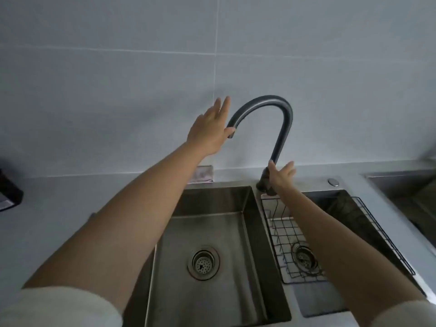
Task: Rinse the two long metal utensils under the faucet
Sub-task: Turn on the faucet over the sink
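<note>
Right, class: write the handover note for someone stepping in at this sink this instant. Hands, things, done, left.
Left hand: open, fingers spread, thumb touching the faucet spout tip.
Right hand: open, against the faucet's base; nothing held.
No water visibly running. Left basin holds only its drain strainer; wire rack sits in the right basin.
The two metal utensils are not in view.
Left: find utensils, start water, rinse both.

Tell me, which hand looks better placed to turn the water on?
The right hand, probably. It rests at the faucet base, where the handle seems to sit. The left hand is up at the spout end, far from it. No water runs yet.
</note>
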